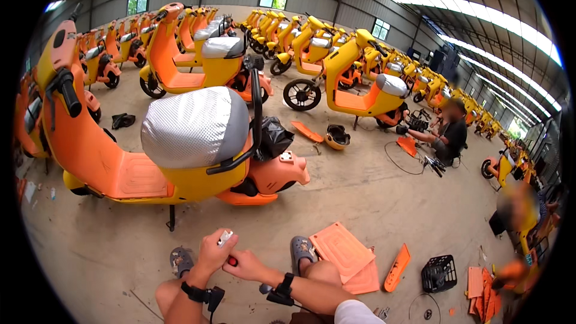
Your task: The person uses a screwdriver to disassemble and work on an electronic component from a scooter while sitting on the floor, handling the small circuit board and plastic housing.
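In the lower middle of the head view, my left hand (213, 252) is closed on a small white and silver piece (225, 237). My right hand (246, 266) is closed just below and to the right of it, on what looks like a red and black tool handle (233, 260). The two hands are held close together between my knees; whether the tool touches the piece is unclear. In front of them stands an orange and yellow scooter (126, 177) with a silver covered seat (192, 123). Orange flat panels (336, 246) lie by my right foot, with a curved orange piece (396, 267) beside them.
A black basket (438, 273) sits to the right, near more orange parts (480, 291). A helmet (337, 138) lies beyond the scooter. A seated person (453, 135) works among cables at the right; another blurred person (516, 207) is at the far right. Rows of scooters (324, 84) stand behind.
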`<state>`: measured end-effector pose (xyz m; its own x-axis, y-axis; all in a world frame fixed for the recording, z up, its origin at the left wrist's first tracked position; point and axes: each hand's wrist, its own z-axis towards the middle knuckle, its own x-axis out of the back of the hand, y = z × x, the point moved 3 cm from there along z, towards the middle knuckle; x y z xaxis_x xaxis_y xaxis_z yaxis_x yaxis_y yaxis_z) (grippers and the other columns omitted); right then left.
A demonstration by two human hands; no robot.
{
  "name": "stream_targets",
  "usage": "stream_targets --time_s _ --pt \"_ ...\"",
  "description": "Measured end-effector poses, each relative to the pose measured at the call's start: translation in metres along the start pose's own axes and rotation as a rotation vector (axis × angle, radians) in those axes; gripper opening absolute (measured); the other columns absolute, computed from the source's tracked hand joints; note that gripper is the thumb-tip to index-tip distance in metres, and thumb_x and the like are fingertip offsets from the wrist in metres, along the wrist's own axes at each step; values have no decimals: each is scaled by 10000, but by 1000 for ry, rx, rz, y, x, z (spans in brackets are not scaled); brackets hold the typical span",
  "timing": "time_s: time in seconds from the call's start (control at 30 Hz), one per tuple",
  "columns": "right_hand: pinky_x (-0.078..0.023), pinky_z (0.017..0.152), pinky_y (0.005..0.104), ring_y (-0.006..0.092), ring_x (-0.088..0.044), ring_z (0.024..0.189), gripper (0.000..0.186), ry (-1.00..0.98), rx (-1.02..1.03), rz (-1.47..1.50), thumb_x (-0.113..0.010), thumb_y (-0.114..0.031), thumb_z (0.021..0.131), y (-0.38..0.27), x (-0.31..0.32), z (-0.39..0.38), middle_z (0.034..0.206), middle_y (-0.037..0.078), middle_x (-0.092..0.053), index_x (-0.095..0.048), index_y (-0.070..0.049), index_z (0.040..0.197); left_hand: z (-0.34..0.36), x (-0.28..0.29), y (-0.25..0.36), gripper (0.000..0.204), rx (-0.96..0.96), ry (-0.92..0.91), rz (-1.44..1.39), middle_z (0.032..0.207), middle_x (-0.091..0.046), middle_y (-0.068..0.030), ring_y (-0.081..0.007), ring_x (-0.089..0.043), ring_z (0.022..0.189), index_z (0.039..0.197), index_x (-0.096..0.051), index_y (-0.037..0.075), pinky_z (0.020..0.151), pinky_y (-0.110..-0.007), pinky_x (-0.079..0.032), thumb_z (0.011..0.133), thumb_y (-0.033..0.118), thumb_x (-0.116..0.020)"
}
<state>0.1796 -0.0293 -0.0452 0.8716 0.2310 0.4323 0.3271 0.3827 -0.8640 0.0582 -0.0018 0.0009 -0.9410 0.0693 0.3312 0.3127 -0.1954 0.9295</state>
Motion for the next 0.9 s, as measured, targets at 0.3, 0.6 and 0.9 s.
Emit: stream_targets --time_s 0.3,0.6,0.9 --pt "-505 598 412 351 -620 622 258 -51 47 -181 -678 -302 825 23 7 17 713 154 -638 -629 -65 914 14 3 6 351 -58 24 -19 689 -613 -193 -265 -589 582 876 -635 26 577 -390 -480 867 375 -679" --pt "-484 599 358 254 -574 576 281 88 -111 -54 -690 -305 845 14 -20 5 665 117 -606 -641 -31 885 2 8 12 362 -71 81 84 723 -626 -180 -372 -587 664 869 -627 29 625 -409 -472 866 388 -670" --pt "-527 646 360 224 -660 695 320 15 -636 -95 -685 -357 806 150 -124 -106 710 101 -669 -674 -43 869 -6 36 2 376 -1 89 131 780 -652 -207 -416 -630 777 929 -629 31 642 -452 -482 845 394 -681"
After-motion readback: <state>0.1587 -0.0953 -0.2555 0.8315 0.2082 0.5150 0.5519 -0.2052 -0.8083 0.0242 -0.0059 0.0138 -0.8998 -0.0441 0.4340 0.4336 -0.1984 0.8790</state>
